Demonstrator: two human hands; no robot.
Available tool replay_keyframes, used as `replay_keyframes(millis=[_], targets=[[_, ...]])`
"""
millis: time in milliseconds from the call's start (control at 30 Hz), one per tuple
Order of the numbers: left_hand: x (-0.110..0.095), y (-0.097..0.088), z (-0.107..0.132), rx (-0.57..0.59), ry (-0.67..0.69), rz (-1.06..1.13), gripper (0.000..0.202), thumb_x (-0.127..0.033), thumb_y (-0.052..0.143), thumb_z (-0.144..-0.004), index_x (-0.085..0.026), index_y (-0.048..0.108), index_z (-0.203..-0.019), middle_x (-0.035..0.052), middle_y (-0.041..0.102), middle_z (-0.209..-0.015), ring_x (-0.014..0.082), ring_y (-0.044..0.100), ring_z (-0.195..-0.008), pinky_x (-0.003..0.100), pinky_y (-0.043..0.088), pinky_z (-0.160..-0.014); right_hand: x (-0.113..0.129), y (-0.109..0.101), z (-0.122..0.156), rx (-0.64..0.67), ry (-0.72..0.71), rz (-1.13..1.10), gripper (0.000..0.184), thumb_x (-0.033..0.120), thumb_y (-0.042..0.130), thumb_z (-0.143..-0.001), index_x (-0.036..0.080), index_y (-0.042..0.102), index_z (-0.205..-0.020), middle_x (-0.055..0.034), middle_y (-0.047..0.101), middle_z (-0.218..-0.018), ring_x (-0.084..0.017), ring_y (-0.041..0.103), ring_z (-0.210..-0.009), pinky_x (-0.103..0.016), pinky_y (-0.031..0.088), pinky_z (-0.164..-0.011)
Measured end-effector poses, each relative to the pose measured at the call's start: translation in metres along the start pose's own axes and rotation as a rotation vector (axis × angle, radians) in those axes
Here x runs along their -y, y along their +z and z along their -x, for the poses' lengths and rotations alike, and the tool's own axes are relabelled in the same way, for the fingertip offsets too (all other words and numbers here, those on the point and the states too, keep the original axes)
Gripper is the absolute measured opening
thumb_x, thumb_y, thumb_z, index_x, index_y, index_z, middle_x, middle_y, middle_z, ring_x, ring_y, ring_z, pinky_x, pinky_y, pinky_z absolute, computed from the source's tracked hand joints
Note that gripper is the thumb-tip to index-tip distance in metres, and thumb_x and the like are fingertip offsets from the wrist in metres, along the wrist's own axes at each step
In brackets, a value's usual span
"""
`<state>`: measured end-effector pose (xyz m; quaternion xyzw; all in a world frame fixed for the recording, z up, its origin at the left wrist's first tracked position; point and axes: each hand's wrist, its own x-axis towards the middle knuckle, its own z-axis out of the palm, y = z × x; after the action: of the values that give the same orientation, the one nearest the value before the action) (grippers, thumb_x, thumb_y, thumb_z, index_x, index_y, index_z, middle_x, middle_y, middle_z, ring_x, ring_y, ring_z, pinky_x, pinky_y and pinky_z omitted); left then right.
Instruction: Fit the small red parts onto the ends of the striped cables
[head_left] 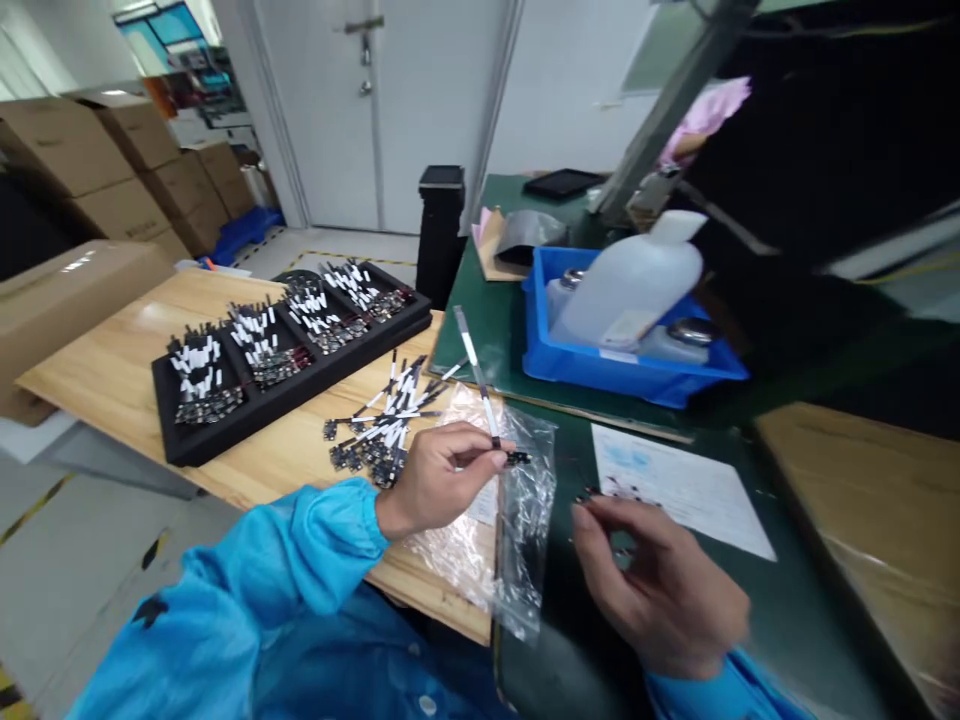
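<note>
My left hand [442,475] is pinched shut on a thin flex cable [475,372] that has white strips and a small black board at its lower end, held upright over a clear plastic bag [525,520]. My right hand [660,585] hovers over the dark green mat [675,660], fingers curled near several tiny black parts [615,492]; motion blurs it. A loose pile of the same cables [382,425] lies on the wooden table just left of my left hand. A black tray [180,440] with rows of sorted cables sits further left.
A blue bin [622,375] holding a white plastic bottle [630,285] stands behind the mat. A printed paper sheet [682,490] lies by my right hand. Cardboard boxes [67,150] are stacked at far left, and a black bin [440,230] stands by the door.
</note>
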<state>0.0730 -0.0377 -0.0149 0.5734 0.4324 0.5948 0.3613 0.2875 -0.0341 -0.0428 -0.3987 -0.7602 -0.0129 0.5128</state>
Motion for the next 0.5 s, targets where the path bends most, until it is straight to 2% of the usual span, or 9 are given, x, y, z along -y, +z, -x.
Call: replay_keyframes(millis=[100,167,267,333,433,500], targets=[[-0.017,-0.026,-0.002,-0.140,-0.034,0.099,0.021,-0.037,0.072,-0.086,-0.016,0.074,-0.088,0.0096,0.077,-0.093,0.0198,0.074,-0.075,0.032,0.062,-0.068,-0.002,-0.001,-0.001,0.008,-0.019,-0.031,0.021,0.019,0.074,-0.083,0.021,0.068,-0.103,-0.0040,0.073,-0.081,-0.017,0.069,-0.065,-0.029,0.054,-0.061],[-0.033,-0.056,0.000,-0.265,-0.042,0.065,0.021,-0.035,0.074,-0.084,-0.016,0.074,-0.093,0.0072,0.077,-0.091,0.0180,0.073,-0.069,0.030,0.061,-0.063,0.000,-0.003,-0.005,0.021,-0.049,-0.054,0.019,0.018,0.074,-0.083,0.021,0.067,-0.101,-0.0037,0.072,-0.080,-0.017,0.069,-0.065,-0.029,0.054,-0.063],[-0.055,-0.120,0.009,-0.474,0.001,-0.092,0.028,-0.033,0.077,-0.081,-0.016,0.073,-0.103,0.0051,0.076,-0.082,0.0157,0.070,-0.063,0.026,0.057,-0.057,0.006,-0.005,-0.013,0.044,-0.105,-0.085,0.014,0.017,0.072,-0.085,0.021,0.067,-0.097,-0.0024,0.071,-0.078,-0.016,0.067,-0.063,-0.028,0.053,-0.063],[-0.064,-0.167,0.017,-0.590,-0.030,-0.255,0.036,-0.034,0.078,-0.077,-0.014,0.073,-0.107,0.0046,0.074,-0.079,0.0151,0.069,-0.065,0.025,0.055,-0.058,0.009,-0.006,-0.017,0.047,-0.131,-0.090,0.011,0.017,0.071,-0.085,0.021,0.066,-0.095,-0.0015,0.070,-0.077,-0.014,0.066,-0.061,-0.027,0.052,-0.062],[-0.067,-0.233,0.030,-0.833,-0.112,-0.527,0.047,-0.038,0.078,-0.073,-0.014,0.072,-0.112,0.0023,0.072,-0.077,0.0126,0.063,-0.062,0.023,0.051,-0.058,0.013,-0.006,-0.020,0.066,-0.141,-0.098,0.009,0.016,0.070,-0.086,0.021,0.066,-0.093,-0.0006,0.070,-0.077,-0.012,0.065,-0.059,-0.025,0.052,-0.060],[-0.062,-0.266,0.039,-0.889,-0.211,-0.683,0.052,-0.040,0.077,-0.070,-0.013,0.071,-0.115,0.0017,0.071,-0.073,0.0146,0.062,-0.064,0.024,0.049,-0.060,0.014,-0.006,-0.021,0.088,-0.141,-0.114,0.008,0.017,0.069,-0.086,0.022,0.065,-0.093,-0.0005,0.070,-0.077,-0.012,0.065,-0.060,-0.025,0.052,-0.059]])
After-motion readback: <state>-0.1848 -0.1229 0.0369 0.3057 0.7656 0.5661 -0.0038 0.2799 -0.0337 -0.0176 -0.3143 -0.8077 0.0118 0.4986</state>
